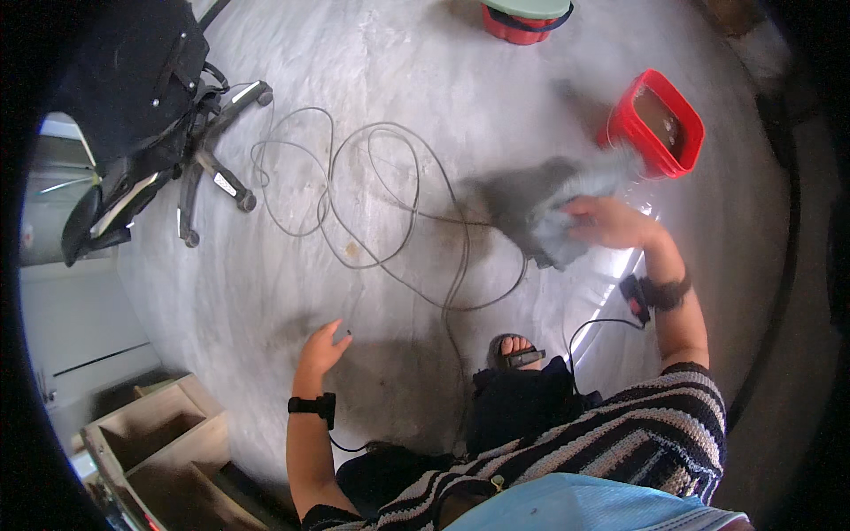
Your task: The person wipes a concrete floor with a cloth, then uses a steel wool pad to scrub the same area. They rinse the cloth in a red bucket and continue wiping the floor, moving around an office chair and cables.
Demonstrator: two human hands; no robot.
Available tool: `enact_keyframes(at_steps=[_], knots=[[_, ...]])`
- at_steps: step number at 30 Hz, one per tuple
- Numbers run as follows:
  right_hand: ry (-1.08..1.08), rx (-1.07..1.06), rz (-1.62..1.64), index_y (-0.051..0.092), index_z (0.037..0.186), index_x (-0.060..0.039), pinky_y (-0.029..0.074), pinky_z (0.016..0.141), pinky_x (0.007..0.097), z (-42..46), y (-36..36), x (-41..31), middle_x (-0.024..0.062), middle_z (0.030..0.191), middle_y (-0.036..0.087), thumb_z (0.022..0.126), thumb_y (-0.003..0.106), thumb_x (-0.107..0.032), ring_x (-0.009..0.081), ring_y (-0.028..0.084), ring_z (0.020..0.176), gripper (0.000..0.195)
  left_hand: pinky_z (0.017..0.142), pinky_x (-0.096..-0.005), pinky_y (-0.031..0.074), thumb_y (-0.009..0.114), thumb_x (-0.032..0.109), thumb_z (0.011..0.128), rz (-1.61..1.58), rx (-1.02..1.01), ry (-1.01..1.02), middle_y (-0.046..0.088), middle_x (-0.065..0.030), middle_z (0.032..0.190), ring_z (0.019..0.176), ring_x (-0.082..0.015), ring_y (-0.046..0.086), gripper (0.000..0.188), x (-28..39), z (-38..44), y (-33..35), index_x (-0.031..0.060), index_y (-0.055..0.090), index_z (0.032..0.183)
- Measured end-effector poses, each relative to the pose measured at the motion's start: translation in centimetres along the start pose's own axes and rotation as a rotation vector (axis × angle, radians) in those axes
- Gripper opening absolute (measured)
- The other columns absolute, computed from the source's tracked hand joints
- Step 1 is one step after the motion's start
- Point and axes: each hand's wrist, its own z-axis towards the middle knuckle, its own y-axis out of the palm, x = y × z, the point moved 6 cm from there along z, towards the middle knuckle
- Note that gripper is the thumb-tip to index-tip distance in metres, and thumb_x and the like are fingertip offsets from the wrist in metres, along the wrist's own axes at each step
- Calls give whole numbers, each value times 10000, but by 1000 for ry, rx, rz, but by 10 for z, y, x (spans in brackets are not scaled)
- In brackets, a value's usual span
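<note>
My right hand (601,222) grips a grey-blue cloth (561,229), which is blurred and spread towards the red bucket. Cloudy brown water partly fills this red bucket (694,129), just beyond the cloth at the right. My left hand (325,348) is held out at the lower left with its fingers apart and nothing in it. Between the hands and beyond them, a thin grey cable (405,252) lies in loose loops across the grey floor (425,358), one part passing beside the cloth.
A black swivel chair (206,149) stands on castors at the upper left. At the lower left is a wooden shelf unit (159,431). A red container with a pale green top (521,30) sits at the far edge. My sandalled foot (521,352) is near the cable.
</note>
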Motion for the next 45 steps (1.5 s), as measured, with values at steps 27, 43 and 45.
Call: enact_keyframes(at_steps=[27, 43, 45], knots=[[-252, 655, -109, 608, 1015, -49, 472, 791, 366, 240, 93, 104, 143, 958, 601, 741, 689, -83, 306, 571, 905, 288, 885, -404, 443, 601, 317, 838, 82, 54, -172, 600, -159, 1139, 1023, -341, 565, 453, -92, -66, -38, 72, 545, 1215], [-836, -542, -443, 527, 1232, -124, 376, 1006, 406, 170, 403, -86, 136, 1413, 348, 777, 591, -77, 345, 397, 1243, 461, 901, -400, 428, 605, 227, 808, 27, 508, 513, 510, -130, 1197, 1069, -302, 513, 402, -43, -8, 143, 37, 526, 1154], [-421, -566, -547, 534, 1223, -117, 379, 1000, 395, 154, 338, -82, 150, 1390, 381, 798, 587, -78, 337, 421, 1228, 430, 892, -389, 439, 614, 137, 768, -22, 554, 506, 504, -108, 1136, 1038, -291, 508, 421, -52, 10, 166, 7, 510, 1155]])
